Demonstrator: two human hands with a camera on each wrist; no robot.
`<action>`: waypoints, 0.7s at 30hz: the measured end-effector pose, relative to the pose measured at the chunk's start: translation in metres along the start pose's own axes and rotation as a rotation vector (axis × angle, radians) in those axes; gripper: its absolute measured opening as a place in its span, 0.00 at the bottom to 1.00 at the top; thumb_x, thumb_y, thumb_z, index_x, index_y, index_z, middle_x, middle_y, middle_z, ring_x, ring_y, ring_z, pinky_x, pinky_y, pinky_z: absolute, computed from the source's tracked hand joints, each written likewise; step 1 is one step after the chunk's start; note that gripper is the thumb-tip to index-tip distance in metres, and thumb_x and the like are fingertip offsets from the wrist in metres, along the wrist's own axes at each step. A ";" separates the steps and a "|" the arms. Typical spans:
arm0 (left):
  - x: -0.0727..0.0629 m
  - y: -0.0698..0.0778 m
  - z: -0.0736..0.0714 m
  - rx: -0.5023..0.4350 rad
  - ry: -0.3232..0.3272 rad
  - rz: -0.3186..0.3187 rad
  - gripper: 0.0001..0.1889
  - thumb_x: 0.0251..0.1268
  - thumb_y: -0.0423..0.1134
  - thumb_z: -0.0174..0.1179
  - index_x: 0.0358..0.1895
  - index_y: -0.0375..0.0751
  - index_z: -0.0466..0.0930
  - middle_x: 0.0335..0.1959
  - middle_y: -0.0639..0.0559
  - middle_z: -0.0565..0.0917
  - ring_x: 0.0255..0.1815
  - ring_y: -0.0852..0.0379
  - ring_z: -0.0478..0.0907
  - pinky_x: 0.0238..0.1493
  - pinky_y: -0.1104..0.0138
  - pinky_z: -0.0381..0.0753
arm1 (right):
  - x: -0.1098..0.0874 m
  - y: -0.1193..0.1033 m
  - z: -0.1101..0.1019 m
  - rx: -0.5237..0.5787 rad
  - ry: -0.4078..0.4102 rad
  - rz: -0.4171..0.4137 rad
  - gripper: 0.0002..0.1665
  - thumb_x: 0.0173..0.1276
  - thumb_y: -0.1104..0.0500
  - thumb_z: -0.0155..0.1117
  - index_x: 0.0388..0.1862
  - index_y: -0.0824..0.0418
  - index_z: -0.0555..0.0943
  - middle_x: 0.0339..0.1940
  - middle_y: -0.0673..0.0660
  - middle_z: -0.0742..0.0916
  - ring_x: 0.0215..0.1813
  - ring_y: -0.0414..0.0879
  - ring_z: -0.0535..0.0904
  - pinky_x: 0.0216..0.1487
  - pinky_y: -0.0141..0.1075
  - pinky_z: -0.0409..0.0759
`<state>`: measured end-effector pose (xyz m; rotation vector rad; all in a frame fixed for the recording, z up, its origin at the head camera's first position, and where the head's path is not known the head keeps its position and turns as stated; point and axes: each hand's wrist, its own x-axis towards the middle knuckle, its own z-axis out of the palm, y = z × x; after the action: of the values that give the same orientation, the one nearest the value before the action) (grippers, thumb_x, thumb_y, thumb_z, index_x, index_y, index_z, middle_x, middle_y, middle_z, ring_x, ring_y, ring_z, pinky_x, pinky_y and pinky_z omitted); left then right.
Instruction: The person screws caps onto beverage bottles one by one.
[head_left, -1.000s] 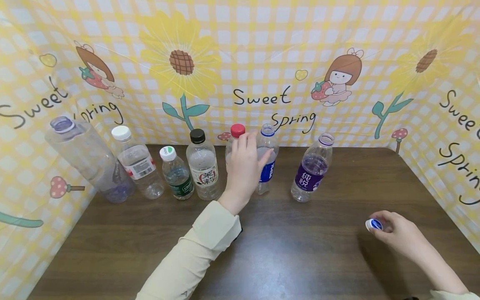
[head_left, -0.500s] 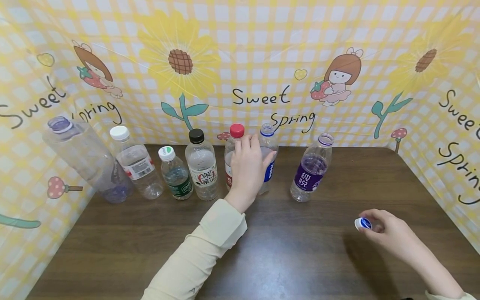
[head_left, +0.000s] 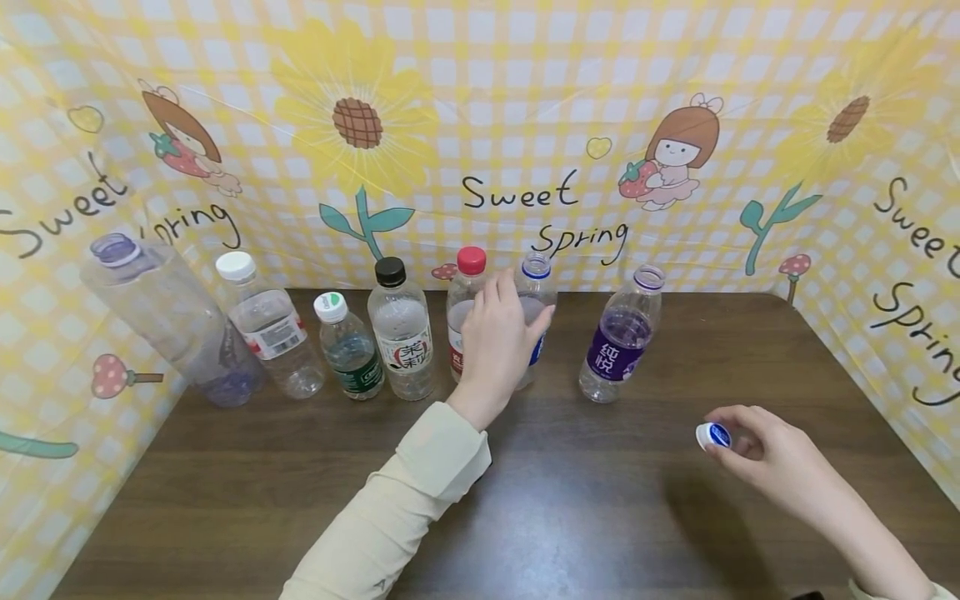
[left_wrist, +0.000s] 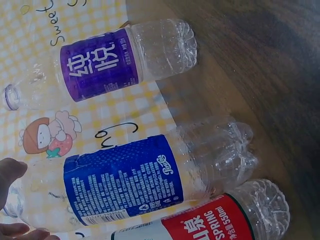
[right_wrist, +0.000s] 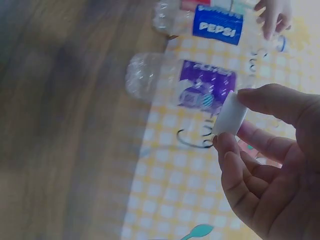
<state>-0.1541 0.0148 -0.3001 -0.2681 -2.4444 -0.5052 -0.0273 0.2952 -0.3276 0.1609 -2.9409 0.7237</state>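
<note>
My left hand (head_left: pixel 495 342) grips the upper part of an uncapped clear Pepsi bottle (left_wrist: pixel 125 180) with a blue label; its thumb and fingers lie on opposite sides near the neck. In the head view the hand hides much of that bottle. Thumb and fingers of my right hand (head_left: pixel 772 450) pinch a bottle cap (head_left: pixel 713 436), white with a blue top, above the table on the right. The right wrist view shows the cap's white side. A purple-labelled bottle (head_left: pixel 619 346) stands uncapped between the two hands. Just left of the Pepsi bottle is a red-capped bottle (head_left: pixel 467 308).
Further left stand a black-capped bottle (head_left: pixel 402 333), a small green-labelled bottle (head_left: pixel 352 350), a white-capped bottle (head_left: pixel 273 329) and a large uncapped bottle (head_left: pixel 172 317). The brown table (head_left: pixel 570 517) meets a yellow checked cloth (head_left: pixel 480 125) behind the row.
My left hand has moved slightly right and closed round the Pepsi bottle, whose neck has tipped slightly. My right hand has carried the cap left and a little upward in the view.
</note>
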 end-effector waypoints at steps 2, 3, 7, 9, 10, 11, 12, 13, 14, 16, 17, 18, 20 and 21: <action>-0.002 0.000 -0.001 -0.026 -0.019 -0.012 0.34 0.59 0.58 0.63 0.60 0.35 0.70 0.49 0.44 0.80 0.46 0.49 0.82 0.40 0.61 0.84 | 0.000 -0.006 -0.002 0.008 0.031 -0.018 0.15 0.60 0.57 0.69 0.46 0.58 0.80 0.33 0.50 0.81 0.26 0.27 0.69 0.24 0.28 0.67; -0.003 0.000 -0.001 -0.043 -0.024 -0.018 0.35 0.59 0.57 0.63 0.61 0.35 0.70 0.48 0.44 0.80 0.44 0.49 0.82 0.38 0.61 0.84 | 0.000 -0.009 -0.003 0.012 0.048 -0.029 0.15 0.60 0.58 0.69 0.46 0.58 0.80 0.32 0.49 0.81 0.26 0.27 0.69 0.24 0.28 0.68; -0.009 0.002 -0.003 -0.110 -0.032 -0.020 0.35 0.59 0.55 0.63 0.64 0.36 0.68 0.47 0.43 0.77 0.38 0.48 0.82 0.31 0.60 0.84 | 0.001 -0.021 -0.009 0.021 0.094 -0.061 0.14 0.60 0.58 0.70 0.45 0.55 0.81 0.32 0.47 0.80 0.26 0.27 0.70 0.25 0.27 0.69; -0.012 0.003 -0.005 -0.145 -0.038 -0.022 0.35 0.59 0.54 0.63 0.65 0.36 0.68 0.47 0.43 0.75 0.38 0.48 0.82 0.31 0.60 0.84 | 0.002 -0.028 -0.012 0.025 0.121 -0.089 0.14 0.58 0.60 0.70 0.44 0.54 0.81 0.32 0.46 0.80 0.26 0.27 0.70 0.26 0.27 0.70; -0.014 0.004 -0.006 -0.163 -0.047 -0.024 0.35 0.60 0.54 0.63 0.66 0.37 0.67 0.48 0.43 0.75 0.38 0.48 0.82 0.31 0.60 0.84 | 0.002 -0.031 -0.014 0.022 0.135 -0.107 0.14 0.58 0.60 0.71 0.44 0.54 0.81 0.31 0.46 0.80 0.26 0.27 0.70 0.26 0.26 0.70; -0.016 0.004 -0.007 -0.181 -0.057 -0.025 0.35 0.60 0.54 0.63 0.66 0.37 0.67 0.49 0.42 0.74 0.39 0.48 0.81 0.32 0.60 0.84 | 0.003 -0.034 -0.015 0.018 0.153 -0.128 0.15 0.57 0.61 0.71 0.44 0.54 0.81 0.30 0.45 0.80 0.27 0.27 0.70 0.26 0.25 0.70; -0.018 0.004 -0.009 -0.195 -0.068 -0.026 0.35 0.60 0.53 0.63 0.66 0.38 0.67 0.49 0.42 0.74 0.40 0.48 0.81 0.33 0.59 0.84 | 0.004 -0.037 -0.016 0.015 0.167 -0.148 0.16 0.56 0.62 0.72 0.44 0.54 0.81 0.30 0.44 0.79 0.27 0.27 0.70 0.27 0.24 0.70; -0.020 0.004 -0.011 -0.208 -0.078 -0.027 0.34 0.60 0.53 0.63 0.66 0.38 0.67 0.50 0.42 0.73 0.41 0.47 0.81 0.33 0.59 0.84 | 0.005 -0.040 -0.018 0.012 0.179 -0.168 0.16 0.55 0.62 0.72 0.44 0.54 0.81 0.29 0.44 0.79 0.27 0.27 0.69 0.27 0.24 0.69; -0.022 0.004 -0.013 -0.218 -0.087 -0.029 0.34 0.60 0.53 0.63 0.66 0.39 0.68 0.51 0.42 0.73 0.41 0.47 0.80 0.33 0.59 0.84 | 0.005 -0.044 -0.019 0.011 0.189 -0.187 0.17 0.55 0.63 0.72 0.44 0.54 0.82 0.29 0.43 0.79 0.27 0.27 0.69 0.27 0.23 0.69; -0.026 0.004 -0.017 -0.238 -0.107 -0.039 0.33 0.60 0.54 0.63 0.65 0.41 0.69 0.52 0.42 0.73 0.40 0.48 0.79 0.30 0.59 0.83 | 0.008 -0.052 -0.021 0.014 0.200 -0.211 0.17 0.55 0.63 0.72 0.44 0.54 0.82 0.29 0.43 0.79 0.28 0.27 0.70 0.28 0.22 0.69; -0.028 0.003 -0.020 -0.248 -0.115 -0.047 0.33 0.60 0.54 0.63 0.65 0.41 0.69 0.52 0.42 0.73 0.40 0.48 0.80 0.30 0.60 0.83 | 0.010 -0.056 -0.022 0.019 0.200 -0.217 0.16 0.55 0.62 0.72 0.44 0.54 0.82 0.29 0.43 0.80 0.29 0.27 0.71 0.29 0.22 0.70; -0.030 0.003 -0.023 -0.260 -0.123 -0.060 0.32 0.60 0.54 0.63 0.65 0.42 0.69 0.52 0.43 0.72 0.39 0.48 0.80 0.29 0.60 0.83 | 0.011 -0.061 -0.023 0.025 0.194 -0.221 0.16 0.55 0.62 0.72 0.43 0.54 0.81 0.30 0.43 0.80 0.29 0.27 0.71 0.29 0.22 0.71; -0.035 0.000 -0.028 -0.284 -0.135 -0.086 0.32 0.59 0.54 0.64 0.65 0.43 0.69 0.52 0.44 0.72 0.37 0.48 0.80 0.27 0.61 0.81 | 0.015 -0.071 -0.025 0.035 0.179 -0.222 0.14 0.57 0.59 0.72 0.42 0.53 0.81 0.29 0.43 0.81 0.29 0.27 0.72 0.30 0.23 0.72; -0.037 -0.001 -0.030 -0.297 -0.141 -0.098 0.32 0.59 0.54 0.64 0.65 0.44 0.69 0.53 0.45 0.72 0.37 0.48 0.80 0.28 0.61 0.81 | 0.017 -0.076 -0.025 0.035 0.173 -0.221 0.12 0.58 0.58 0.71 0.41 0.52 0.81 0.29 0.43 0.81 0.29 0.27 0.72 0.30 0.23 0.72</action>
<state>-0.1087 -0.0010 -0.3007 -0.3165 -2.5227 -0.9241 -0.0321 0.2388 -0.2685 0.3985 -2.6929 0.7176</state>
